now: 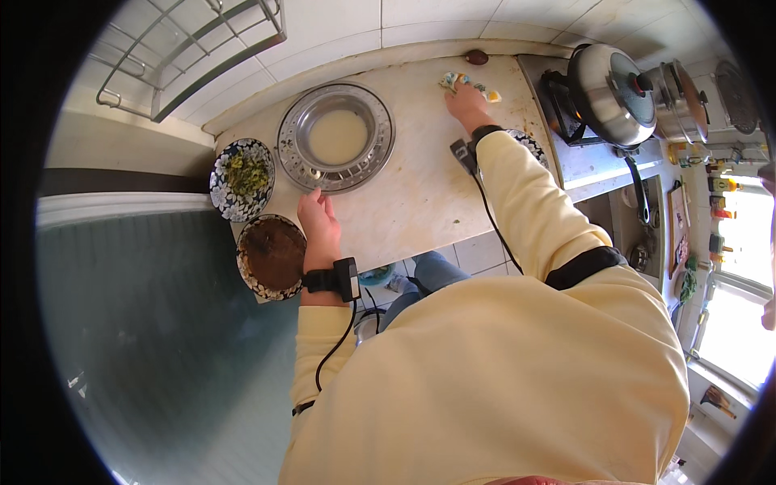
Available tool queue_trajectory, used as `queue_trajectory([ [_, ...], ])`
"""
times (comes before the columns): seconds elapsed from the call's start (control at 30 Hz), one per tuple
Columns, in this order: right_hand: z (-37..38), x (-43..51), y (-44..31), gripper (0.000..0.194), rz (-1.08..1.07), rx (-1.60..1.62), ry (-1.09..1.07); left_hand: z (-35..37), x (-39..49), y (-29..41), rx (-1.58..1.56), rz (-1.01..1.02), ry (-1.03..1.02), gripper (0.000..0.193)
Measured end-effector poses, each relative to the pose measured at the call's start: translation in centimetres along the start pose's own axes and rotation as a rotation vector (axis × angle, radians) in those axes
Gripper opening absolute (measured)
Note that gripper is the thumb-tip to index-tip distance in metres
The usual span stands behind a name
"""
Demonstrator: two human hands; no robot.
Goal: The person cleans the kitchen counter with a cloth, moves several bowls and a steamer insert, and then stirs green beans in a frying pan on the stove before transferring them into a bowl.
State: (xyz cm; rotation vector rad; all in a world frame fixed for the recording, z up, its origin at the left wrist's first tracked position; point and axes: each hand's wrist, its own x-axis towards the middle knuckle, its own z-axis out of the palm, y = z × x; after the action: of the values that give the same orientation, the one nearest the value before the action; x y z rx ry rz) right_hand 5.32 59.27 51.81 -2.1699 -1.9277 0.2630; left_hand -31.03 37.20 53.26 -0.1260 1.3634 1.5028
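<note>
My right hand [465, 104] rests on the counter near the wall, its fingers closed over a crumpled patterned cloth or wrapper [451, 80]. Part of that piece sticks out on both sides of the fingers. At the front edge of a wide metal dish with a patterned rim [382, 136] is my left hand [319, 219], fingertips at or just under the rim. Whether it grips the rim, I cannot tell. Pale, creamy liquid [337, 137] fills the middle of the dish.
Left of the dish stand a floral plate of chopped greens [245, 174] and a floral bowl of brown contents [273, 253]. A dark reddish oval item [476, 57] lies by the wall. The stove at right carries a lidded wok [612, 97] and a steel pot [679, 100]. A wire rack [200, 54] hangs upper left.
</note>
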Motion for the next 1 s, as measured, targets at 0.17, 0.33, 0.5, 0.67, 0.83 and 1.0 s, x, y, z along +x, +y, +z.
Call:
queue_trajectory([
  [0.17,1.1,-10.2,-6.1,0.021,-0.245,-0.224,-0.16,-1.0,-1.2,1.0,-0.082,-0.01,-0.058,0.019],
  [0.33,2.4,-24.3,-10.2,0.014,-0.45,-0.174,-0.202,-1.0,-4.9,2.0,0.014,0.079,-0.081,0.054],
  [0.5,2.3,-33.9,-13.6,0.014,-0.782,-0.172,-0.228,-3.0,-11.1,2.8,0.141,0.219,-0.301,0.062],
  [0.67,-0.2,-39.5,-15.8,0.022,-0.828,0.108,-0.413,-8.5,-17.2,3.2,0.232,0.37,-0.471,0.054],
  [0.83,-3.1,-28.7,-11.1,0.032,-0.389,0.344,-0.132,-14.8,-21.8,3.5,0.294,0.286,-0.406,0.051],
  [1.0,-2.2,-13.0,-8.2,0.021,-0.349,0.132,0.135,-17.0,-23.6,1.9,0.252,0.113,-0.372,0.046],
])
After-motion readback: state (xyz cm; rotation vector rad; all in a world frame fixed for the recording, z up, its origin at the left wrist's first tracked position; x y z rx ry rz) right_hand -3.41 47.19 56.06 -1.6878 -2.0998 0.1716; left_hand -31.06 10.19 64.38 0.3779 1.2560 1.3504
